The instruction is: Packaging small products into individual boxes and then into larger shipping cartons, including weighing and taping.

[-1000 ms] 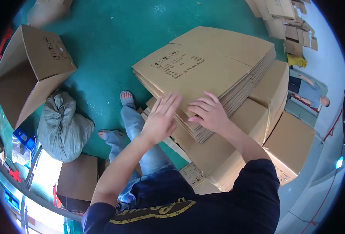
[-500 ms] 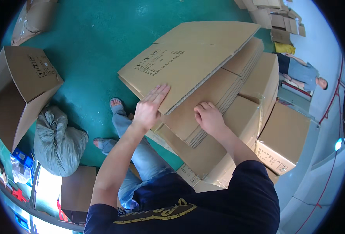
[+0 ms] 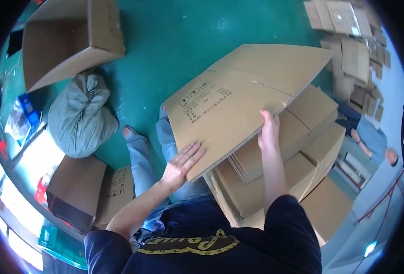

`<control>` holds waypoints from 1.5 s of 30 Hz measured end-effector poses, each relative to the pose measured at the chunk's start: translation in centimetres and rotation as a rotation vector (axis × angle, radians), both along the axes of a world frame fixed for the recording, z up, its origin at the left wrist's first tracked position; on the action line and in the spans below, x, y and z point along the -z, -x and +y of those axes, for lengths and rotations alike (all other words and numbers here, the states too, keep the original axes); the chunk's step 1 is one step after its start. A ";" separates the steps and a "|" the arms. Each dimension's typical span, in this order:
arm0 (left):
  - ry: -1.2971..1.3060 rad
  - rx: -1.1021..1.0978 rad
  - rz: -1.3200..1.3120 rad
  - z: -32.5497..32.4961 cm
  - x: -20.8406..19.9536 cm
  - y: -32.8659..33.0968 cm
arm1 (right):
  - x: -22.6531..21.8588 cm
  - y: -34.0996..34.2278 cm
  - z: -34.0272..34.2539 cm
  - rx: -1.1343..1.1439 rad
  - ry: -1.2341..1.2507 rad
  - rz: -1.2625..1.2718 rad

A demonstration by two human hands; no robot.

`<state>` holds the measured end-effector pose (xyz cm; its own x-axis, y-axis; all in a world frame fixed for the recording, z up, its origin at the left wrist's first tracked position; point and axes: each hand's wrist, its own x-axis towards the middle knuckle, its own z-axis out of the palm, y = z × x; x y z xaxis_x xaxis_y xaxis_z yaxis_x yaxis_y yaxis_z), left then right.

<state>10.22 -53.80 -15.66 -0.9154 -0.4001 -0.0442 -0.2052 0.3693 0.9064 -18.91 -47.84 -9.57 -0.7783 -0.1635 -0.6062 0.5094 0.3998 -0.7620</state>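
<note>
On a green floor (image 3: pixel 165 27): a lg flat carton (image 3: pixel 238 96), printed side up, tilts above a stack of flat cartons (image 3: pixel 318 107), R edge raised clear, near-L corner jutting over the person's jean-clad legs (image 3: pixel 140 157). Closed boxes (image 3: pixel 298 176) sit under the stack. Upper L, an open box (image 3: pixel 108 27) stands nr a tied gray sack (image 3: pixel 83 118). L hand (image 3: pixel 181 166) rests, fingers slightly spread, atop the carton's near corner; thumb hidden, so can't tell if it's pinching. R hand (image 3: pixel 269 132) holds the R edge, thumb on top, fingers hidden underneath.
</note>
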 end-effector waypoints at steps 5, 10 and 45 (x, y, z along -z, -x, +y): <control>-0.487 0.280 -0.191 -6.1 -8.1 -6.6 | -2.6 -11.2 -3.9 -0.300 -0.025 0.139; -0.535 -0.093 -0.139 -8.5 -5.4 -3.5 | -2.6 -19.3 -9.2 -0.646 -0.090 0.246; -0.259 -1.203 -0.302 -21.9 -2.7 -9.8 | -2.5 1.5 0.0 -0.243 -0.393 0.667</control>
